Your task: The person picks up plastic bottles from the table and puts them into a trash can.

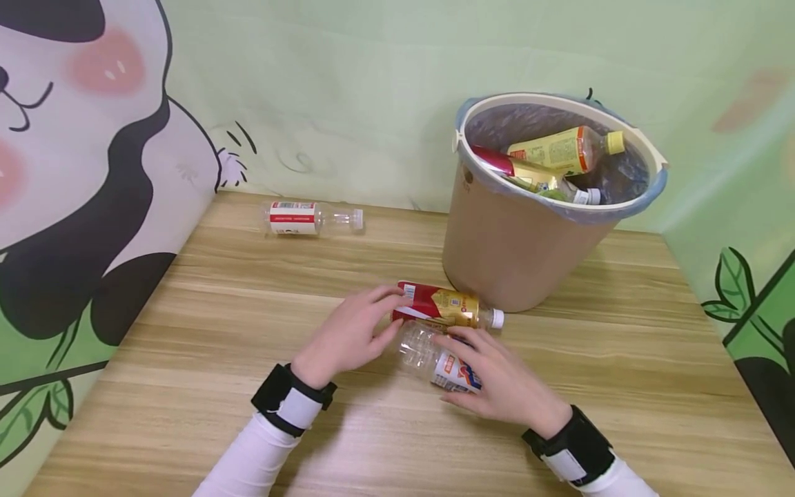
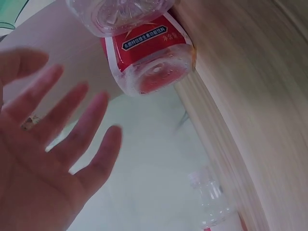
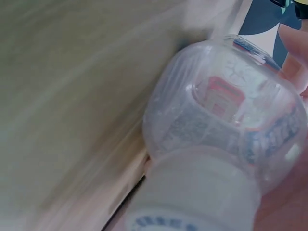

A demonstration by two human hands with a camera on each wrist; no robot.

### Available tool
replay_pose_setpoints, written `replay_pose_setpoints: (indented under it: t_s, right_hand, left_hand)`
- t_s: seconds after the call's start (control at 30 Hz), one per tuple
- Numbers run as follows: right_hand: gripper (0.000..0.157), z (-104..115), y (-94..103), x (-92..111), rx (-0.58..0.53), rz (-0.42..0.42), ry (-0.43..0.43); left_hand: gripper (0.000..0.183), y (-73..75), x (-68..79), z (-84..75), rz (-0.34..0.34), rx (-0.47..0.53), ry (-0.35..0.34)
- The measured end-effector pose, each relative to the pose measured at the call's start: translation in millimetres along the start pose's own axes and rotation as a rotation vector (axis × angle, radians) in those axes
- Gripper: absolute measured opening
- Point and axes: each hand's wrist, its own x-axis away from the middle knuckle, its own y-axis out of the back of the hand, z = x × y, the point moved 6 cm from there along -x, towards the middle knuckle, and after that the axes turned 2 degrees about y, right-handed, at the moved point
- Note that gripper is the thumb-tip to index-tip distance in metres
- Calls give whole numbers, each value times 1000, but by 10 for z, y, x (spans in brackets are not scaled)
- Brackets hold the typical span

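Observation:
My right hand (image 1: pixel 506 379) grips a clear plastic bottle (image 1: pixel 417 349) with a white, blue and orange label, thumb on the near side and fingers over the top. The bottle lies on its side, its base toward my left hand. Close up in the right wrist view are its shoulder and white cap (image 3: pixel 192 190). Just beyond lies a red and gold drink bottle (image 1: pixel 435 304), white cap to the right. My left hand (image 1: pixel 348 331) hovers by the bases of both bottles, fingers spread and slightly bent. The left wrist view shows its palm (image 2: pixel 33 168) with nothing in it.
A beige bin (image 1: pixel 509 241) with a bluish liner stands at the back right, several bottles inside, including a yellow-labelled bottle (image 1: pixel 553 152). Another clear bottle (image 1: pixel 292 218) with a red and white label lies at the back left of the wooden table (image 1: pixel 217 304).

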Motion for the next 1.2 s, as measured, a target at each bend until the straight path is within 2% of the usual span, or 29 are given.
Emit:
replay_pose_setpoints:
  t_s: [0.1,0.2,0.43,0.87,1.03,1.13,1.2]
  right_hand:
    - [79,-18,-28,12,1,26,-10]
    - [81,-33,-48,19,-3,44,-13]
    - [84,-46,-71,54,-16,67,-10]
    - [75,-11,-89,120,-88,71,-18]
    - [71,4,-72,121,-160,36,3]
    - [71,0,-56,115,-214,16,1]
    - [72,-9,-41,113,-251,2,-7]
  left_hand:
    - [29,-74,14,-18,82,14,-16]
    - [27,-119,22,-24,123,38,-23]
    - [28,-165,46,-26,183,57,-20]
    - [30,-199,75,-12,263,118,10]
    - [32,-160,77,2,256,127,17]
    - [31,-99,57,1,206,147,18]
    - [29,-50,41,7,148,158,29]
